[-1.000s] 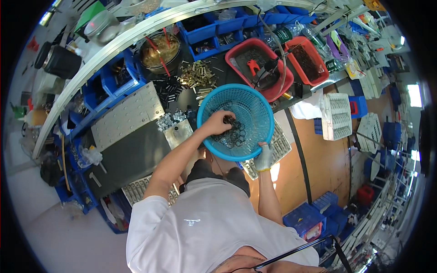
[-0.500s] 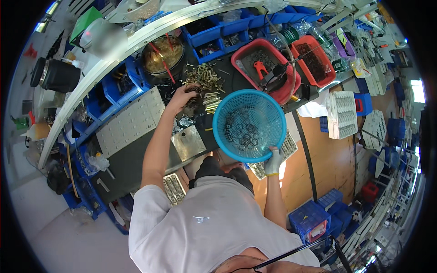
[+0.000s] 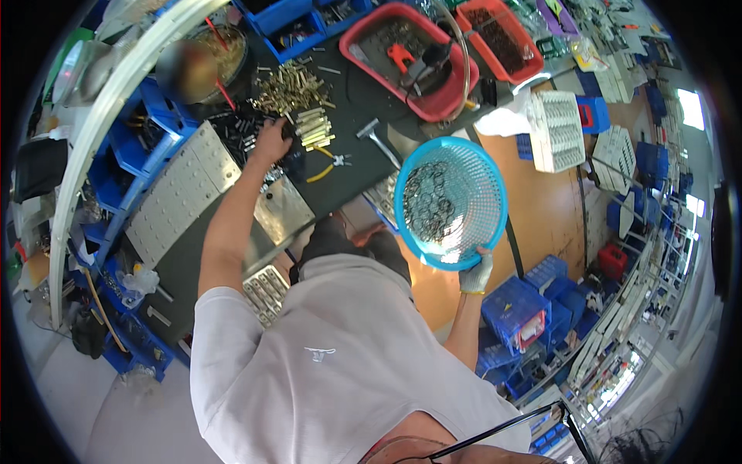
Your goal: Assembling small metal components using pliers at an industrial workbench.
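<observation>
My right hand [image 3: 477, 272], in a pale glove, grips the rim of a blue plastic mesh basket [image 3: 485, 179]. Tilted, the basket hangs past the bench's front edge with many small metal rings [image 3: 430, 203] gathered on one side. My bare left hand [image 3: 272, 141] lies over the bench beside a heap of small dark metal parts [image 3: 241, 131], its thumb apart from the fingers and its fingertips partly lost among the pieces. Just beyond it are a pile of brass pieces [image 3: 290, 89] and a row of brass rods [image 3: 314, 127]. Yellow-handled pliers [image 3: 328, 165] lie nearby.
A hammer-shaped metal tool [image 3: 377, 141] lies on the dark bench [image 3: 340, 189]. Farther back stand a red tub [image 3: 359, 62], an orange-red tray [image 3: 533, 71] and blue bins [image 3: 290, 46]. A dotted metal plate [image 3: 174, 199] lies left, a smaller plate [image 3: 284, 213] near the front.
The basket has swung right and tilted, uncovering the pliers and the hammer-shaped tool. My left hand has drawn back from the brass pile toward the dark parts. The whole view has shifted.
</observation>
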{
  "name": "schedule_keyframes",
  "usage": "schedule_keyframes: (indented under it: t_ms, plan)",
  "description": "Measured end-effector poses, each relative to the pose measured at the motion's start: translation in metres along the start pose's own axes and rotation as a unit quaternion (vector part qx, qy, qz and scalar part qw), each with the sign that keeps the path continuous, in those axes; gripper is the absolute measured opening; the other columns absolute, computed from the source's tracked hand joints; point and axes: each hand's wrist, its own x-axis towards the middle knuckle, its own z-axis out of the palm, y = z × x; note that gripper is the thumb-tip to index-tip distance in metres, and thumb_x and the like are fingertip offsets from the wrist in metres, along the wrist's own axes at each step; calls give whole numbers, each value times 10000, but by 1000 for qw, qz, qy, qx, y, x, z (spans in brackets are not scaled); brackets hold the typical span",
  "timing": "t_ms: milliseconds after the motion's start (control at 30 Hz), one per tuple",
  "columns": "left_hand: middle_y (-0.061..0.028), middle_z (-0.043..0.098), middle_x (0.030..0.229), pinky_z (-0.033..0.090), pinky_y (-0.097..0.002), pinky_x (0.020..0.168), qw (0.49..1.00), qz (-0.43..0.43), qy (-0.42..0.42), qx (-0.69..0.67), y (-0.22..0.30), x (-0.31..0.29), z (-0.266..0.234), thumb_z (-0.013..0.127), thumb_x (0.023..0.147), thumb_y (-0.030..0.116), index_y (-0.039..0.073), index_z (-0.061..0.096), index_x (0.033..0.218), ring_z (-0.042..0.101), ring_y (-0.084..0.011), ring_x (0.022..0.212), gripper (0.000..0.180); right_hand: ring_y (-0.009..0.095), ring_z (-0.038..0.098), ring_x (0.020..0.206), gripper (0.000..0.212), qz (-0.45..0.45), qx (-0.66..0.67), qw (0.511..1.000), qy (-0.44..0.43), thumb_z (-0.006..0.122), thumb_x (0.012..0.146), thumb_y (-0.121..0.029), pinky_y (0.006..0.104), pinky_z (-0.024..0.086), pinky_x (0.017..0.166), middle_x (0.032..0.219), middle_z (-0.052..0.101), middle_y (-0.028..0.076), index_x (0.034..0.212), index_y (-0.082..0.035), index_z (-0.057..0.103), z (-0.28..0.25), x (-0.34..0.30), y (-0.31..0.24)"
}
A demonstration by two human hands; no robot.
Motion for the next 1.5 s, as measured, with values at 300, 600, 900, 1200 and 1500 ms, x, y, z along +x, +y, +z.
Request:
schedule_keyframes:
  t_ms: [300,600,900,1200,1500]
  plan:
    - [-179,698,1168,561,-384,830,986,16,149,-79,93,-82,-33,692,943,157,18,636,1295,702,-319,974,383,275,619,1153,545,-13,39,999,-15,622,840,-148,448,503,1033,1279,637,101,1371,-55,543,-72,17,-35]
    - [-50,720,847,539,-293,721,885,-109,-318,-323,188,-248,171,655,989,142,0,718,1040,673,-112,790,164,138,498,577,201,37,-1,999,-5,640,854,-186,274,436,553,670,472,-8,790,-154,453,-191,111,-11]
    - [-110,736,803,558,-363,666,954,-179,-226,-85,-68,-191,654,696,881,186,9,703,950,709,-217,739,191,184,627,741,325,15,98,990,105,657,783,-200,352,547,690,845,621,28,1084,-84,615,-252,186,126]
    - [-194,744,880,573,-490,837,990,-4,-133,-49,-62,-164,794,718,839,245,50,746,879,724,-381,922,201,229,683,898,470,42,141,976,160,628,764,-192,377,576,821,996,697,60,1210,-45,612,-349,242,204]
    - [-200,741,878,572,-494,826,975,-17,-222,11,-56,-324,743,714,847,241,45,741,898,722,-386,921,204,300,686,975,598,30,166,974,149,615,757,-179,420,579,917,1145,687,127,1330,-13,569,-388,251,228]
